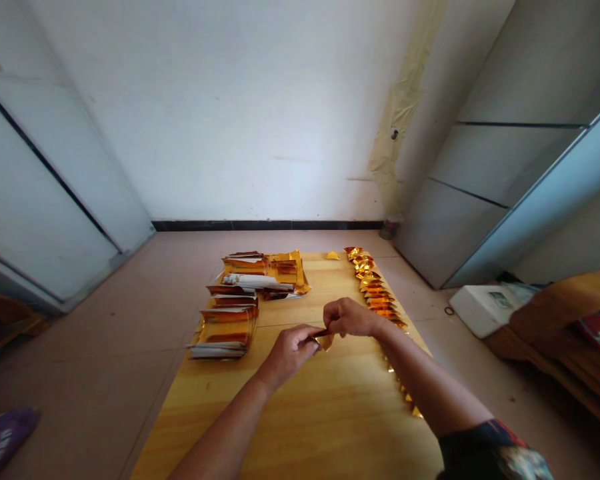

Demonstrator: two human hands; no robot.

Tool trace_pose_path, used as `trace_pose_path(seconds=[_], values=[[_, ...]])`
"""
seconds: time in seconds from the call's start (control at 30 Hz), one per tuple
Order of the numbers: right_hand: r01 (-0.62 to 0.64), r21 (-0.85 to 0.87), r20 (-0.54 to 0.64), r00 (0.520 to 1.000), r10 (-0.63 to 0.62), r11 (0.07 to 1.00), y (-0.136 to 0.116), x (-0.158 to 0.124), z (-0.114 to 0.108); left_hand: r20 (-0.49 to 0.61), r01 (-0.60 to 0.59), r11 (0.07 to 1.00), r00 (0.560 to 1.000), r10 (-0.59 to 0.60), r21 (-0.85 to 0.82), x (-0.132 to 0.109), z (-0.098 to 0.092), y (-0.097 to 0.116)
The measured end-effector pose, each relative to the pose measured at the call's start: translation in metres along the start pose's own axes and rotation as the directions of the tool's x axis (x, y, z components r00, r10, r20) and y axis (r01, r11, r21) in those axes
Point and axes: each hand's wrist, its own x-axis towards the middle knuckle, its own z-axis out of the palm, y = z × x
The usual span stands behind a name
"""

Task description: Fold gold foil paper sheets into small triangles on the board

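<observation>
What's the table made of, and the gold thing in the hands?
The table looks like wood, perhaps varnished: yellowish, with streaks of grain and a soft sheen. The small gold piece, between the left hand and right hand, seems to be foil or foil-coated paper: thin, folded and shiny.

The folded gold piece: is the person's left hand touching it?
Touching: the head view shows the left hand gripping one end of the gold piece.
</observation>
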Motion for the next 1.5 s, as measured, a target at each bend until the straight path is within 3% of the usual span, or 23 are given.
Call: trace_pose_path(seconds=[0.2, 0.37, 0.57, 0.67, 0.87, 1.07, 1.23, 1.37, 1.5], values=[[0.03, 0.225, 0.064, 0.997, -0.046, 0.974, -0.003, -0.001, 0.005, -0.165, 0.012, 0.999, 0.986, -0.005, 0.042, -0.002, 0.007, -0.005], [0.058, 0.389, 0.033, 0.996, -0.077, 0.919, -0.007, -0.005, 0.014, -0.251, 0.108, 0.986, 0.958, -0.138, -0.128, -0.004, 0.008, -0.012], [0.151, 0.431, -0.119, 0.987, -0.11, 0.89, 0.005, 0.003, 0.037, -0.268, 0.158, 0.959, 0.938, -0.22, -0.236, -0.004, 0.006, -0.014], [0.177, 0.404, -0.177, 0.978, -0.113, 0.898, 0.006, 0.005, 0.042, -0.254, 0.193, 0.938, 0.929, -0.269, -0.286, -0.002, 0.005, -0.013], [0.211, 0.195, -0.27, 0.951, -0.154, 0.958, 0.005, 0.006, 0.041, -0.153, 0.256, 0.867, 0.925, -0.348, -0.427, -0.003, 0.001, -0.012], [0.155, 0.199, -0.251, 0.962, -0.103, 0.968, 0.006, 0.011, 0.044, -0.088, 0.263, 0.891, 0.945, -0.316, -0.37, -0.005, -0.004, -0.007], [0.166, 0.316, -0.212, 0.972, -0.101, 0.934, 0.001, 0.008, 0.04, -0.125, 0.275, 0.835, 0.919, -0.374, -0.477, -0.002, -0.001, -0.012], [0.162, 0.513, -0.11, 0.986, -0.123, 0.843, 0.003, 0.005, 0.037, -0.073, 0.262, 0.74, 0.919, -0.386, -0.619, -0.004, -0.001, -0.016], [0.182, 0.554, -0.155, 0.981, -0.114, 0.812, 0.007, 0.008, 0.041, -0.04, 0.258, 0.668, 0.917, -0.396, -0.698, -0.004, 0.001, -0.015]])
